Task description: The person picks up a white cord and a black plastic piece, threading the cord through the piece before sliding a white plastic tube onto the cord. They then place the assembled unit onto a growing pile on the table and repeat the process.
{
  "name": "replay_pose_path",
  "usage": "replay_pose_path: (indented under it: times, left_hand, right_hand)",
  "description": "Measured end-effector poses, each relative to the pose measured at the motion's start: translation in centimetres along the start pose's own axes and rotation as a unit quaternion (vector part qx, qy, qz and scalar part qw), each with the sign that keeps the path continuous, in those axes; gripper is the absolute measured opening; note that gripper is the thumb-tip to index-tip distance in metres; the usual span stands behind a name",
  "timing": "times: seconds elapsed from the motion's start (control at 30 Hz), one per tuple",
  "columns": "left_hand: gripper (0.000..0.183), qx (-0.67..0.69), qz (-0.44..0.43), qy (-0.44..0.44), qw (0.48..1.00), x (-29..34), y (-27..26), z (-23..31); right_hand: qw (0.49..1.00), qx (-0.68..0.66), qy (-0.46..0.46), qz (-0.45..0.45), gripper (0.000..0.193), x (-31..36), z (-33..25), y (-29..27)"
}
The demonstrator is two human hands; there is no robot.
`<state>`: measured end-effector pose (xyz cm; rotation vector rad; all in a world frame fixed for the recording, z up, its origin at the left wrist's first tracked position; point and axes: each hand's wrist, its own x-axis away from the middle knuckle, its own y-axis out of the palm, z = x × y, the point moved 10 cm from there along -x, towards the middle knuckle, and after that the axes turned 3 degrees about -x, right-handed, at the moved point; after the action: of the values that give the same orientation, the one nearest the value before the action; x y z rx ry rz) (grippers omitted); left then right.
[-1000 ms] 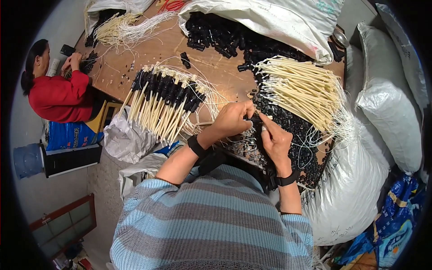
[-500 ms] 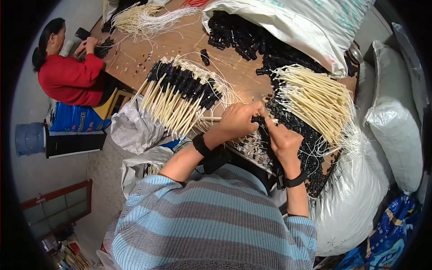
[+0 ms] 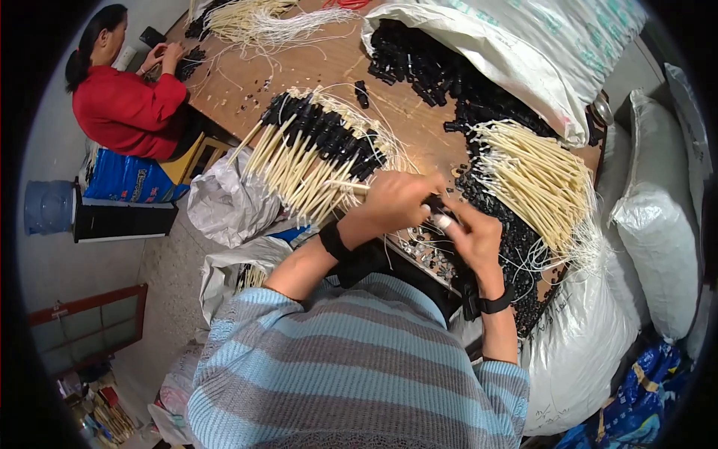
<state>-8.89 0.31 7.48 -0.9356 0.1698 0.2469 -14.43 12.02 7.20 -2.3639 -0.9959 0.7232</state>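
Note:
My left hand [image 3: 396, 200] is closed around a cream tube [image 3: 348, 186] that sticks out to its left, above the near edge of the table. Between my two hands sits a small black plastic fitting [image 3: 434, 202], mostly hidden by fingers. My right hand [image 3: 476, 238] pinches at it with thumb and forefinger, and the thumb has a white wrap on it. Beyond my left hand lies a pile of cream tubes fitted with black pieces [image 3: 323, 135]. To the right of my hands is a bundle of bare cream tubes [image 3: 535, 176] with white cords.
Small black parts [image 3: 516, 224] cover the table's right side. A white sack [image 3: 479, 41] spills black fittings [image 3: 411, 67] at the back. Full white sacks [image 3: 658, 217] stand at the right. A co-worker in a red top [image 3: 127, 112] handles something at the far left.
The whole view has shifted slightly. My right hand has turned, so its white-wrapped thumb now shows, and the black fitting is more covered by fingers.

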Motion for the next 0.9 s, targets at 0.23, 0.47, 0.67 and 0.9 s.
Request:
replay_pose_path:
  times: [0.23,0.47,0.67,0.9]
  left_hand:
    - [0.029,-0.101,0.078,0.111,0.986,1.2,-3.6,2.4]
    - [0.024,-0.283,0.304,-0.061,0.907,3.9,-14.1,-7.0]
    - [0.037,-0.045,0.205,0.035,0.977,-1.9,-7.3,-3.9]
    - [0.034,-0.126,0.093,0.045,0.987,-11.9,4.5,-5.5]
  right_hand:
    - [0.974,-0.113,0.192,-0.037,0.017,-1.0,1.1,2.8]
    - [0.986,-0.08,0.123,0.082,0.039,-2.1,0.8,-0.6]
    - [0.993,0.083,0.058,0.067,0.033,-0.4,2.9,-0.7]
    - [0.891,0.394,0.107,0.197,0.008,2.5,7.1,-12.1]
